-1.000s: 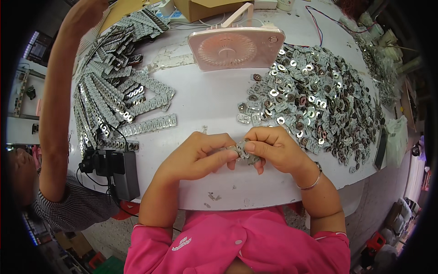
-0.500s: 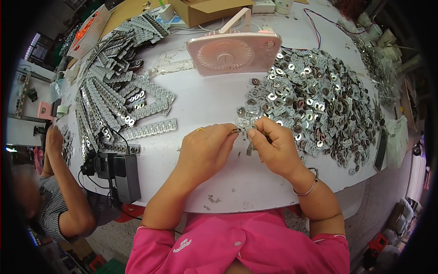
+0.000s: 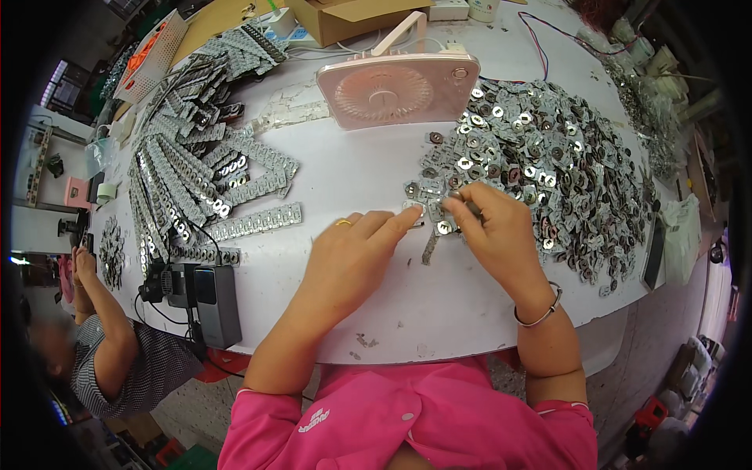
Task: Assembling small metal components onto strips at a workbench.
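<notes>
Across our white desk (image 3: 352,329) we count two large masses of metal parts, each too crowded to number: one heap of loose plates (image 3: 548,172) on the right, one fanned pile of linked strips (image 3: 180,157) on the left. At the loose heap's near edge, our left hand (image 3: 348,254) stretches its fingers forward, tips at one small pale plate (image 3: 415,210); we cannot tell whether they grip it. Our right hand (image 3: 505,235) has thumb and forefinger drawn nearly together above neighbouring plates; whether a piece sits between them, we cannot tell. Just below lie one shiny, round-centred plate (image 3: 444,227) and one narrow metal piece (image 3: 429,249). Beyond stand one pink fan (image 3: 384,92) and one cardboard box (image 3: 345,19); one co-worker (image 3: 117,352) sits at far left.
</notes>
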### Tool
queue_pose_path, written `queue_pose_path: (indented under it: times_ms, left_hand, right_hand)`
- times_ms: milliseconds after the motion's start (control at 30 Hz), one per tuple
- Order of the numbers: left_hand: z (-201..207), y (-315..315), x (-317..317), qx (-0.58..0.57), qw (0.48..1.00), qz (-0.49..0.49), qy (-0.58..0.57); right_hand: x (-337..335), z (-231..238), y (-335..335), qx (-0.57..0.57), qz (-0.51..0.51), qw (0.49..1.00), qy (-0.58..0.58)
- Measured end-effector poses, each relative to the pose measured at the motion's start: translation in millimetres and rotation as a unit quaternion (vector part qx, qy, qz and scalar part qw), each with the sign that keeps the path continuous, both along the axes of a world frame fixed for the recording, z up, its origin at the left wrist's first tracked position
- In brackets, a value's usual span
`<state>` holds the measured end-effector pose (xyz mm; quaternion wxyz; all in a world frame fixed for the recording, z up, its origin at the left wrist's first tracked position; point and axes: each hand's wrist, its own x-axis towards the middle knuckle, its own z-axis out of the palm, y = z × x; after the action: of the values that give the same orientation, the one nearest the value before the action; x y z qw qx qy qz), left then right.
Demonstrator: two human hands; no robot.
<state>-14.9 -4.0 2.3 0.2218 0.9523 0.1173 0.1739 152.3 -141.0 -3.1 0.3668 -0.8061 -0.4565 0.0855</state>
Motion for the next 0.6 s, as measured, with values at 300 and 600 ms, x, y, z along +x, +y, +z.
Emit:
queue_pose_path:
  times_ms: [300,600]
  left_hand:
    - [5,18,-17,-0.284,0.954,-0.005,0.097]
    - [10,21,-21,-0.299,0.945,-0.039,0.123]
  right_hand:
    - [-5,7,-6,0.026,0.117,0.922,0.367]
    - [-7,13,-3,-0.013,0.121,0.904,0.409]
